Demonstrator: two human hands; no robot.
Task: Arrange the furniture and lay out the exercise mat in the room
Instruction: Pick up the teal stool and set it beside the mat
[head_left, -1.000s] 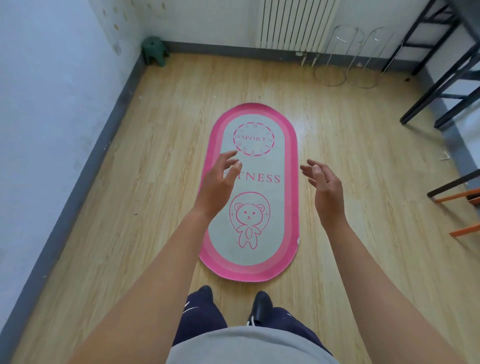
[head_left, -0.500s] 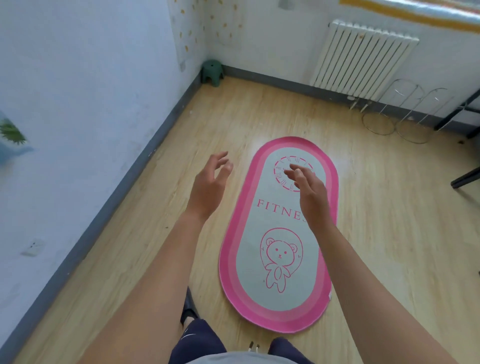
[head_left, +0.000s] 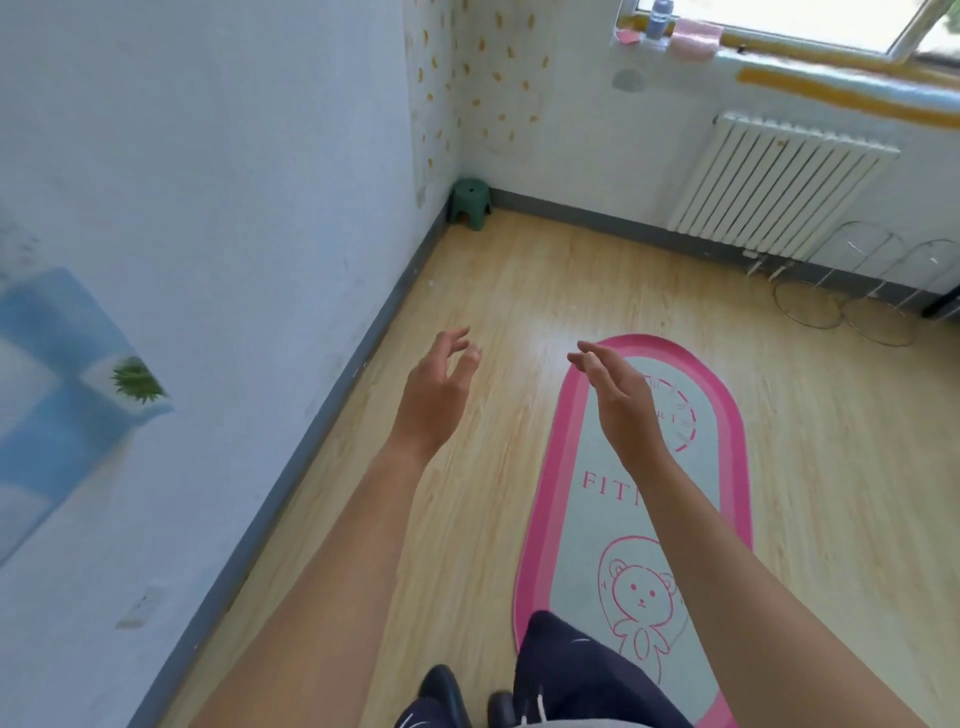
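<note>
A pink-rimmed oval exercise mat (head_left: 727, 467) with a bear drawing and the word FITNESS lies flat on the wooden floor, right of centre. My left hand (head_left: 434, 400) hovers over bare floor to the mat's left, fingers apart, holding nothing. My right hand (head_left: 621, 402) is raised above the mat's far end, fingers loosely spread and empty. A small green stool (head_left: 470, 202) stands in the far corner. My legs and dark shoes show at the bottom edge, one knee over the mat's near end.
A white wall with a grey skirting board (head_left: 322, 421) runs along the left. A white radiator (head_left: 779, 187) hangs under the window. Two wire frames (head_left: 852, 280) stand on the floor at the far right. A blue picture (head_left: 57, 374) is on the left wall.
The view has swung left and upward, so the mat now sits further right and the window comes into sight. Both hands stay raised and empty.
</note>
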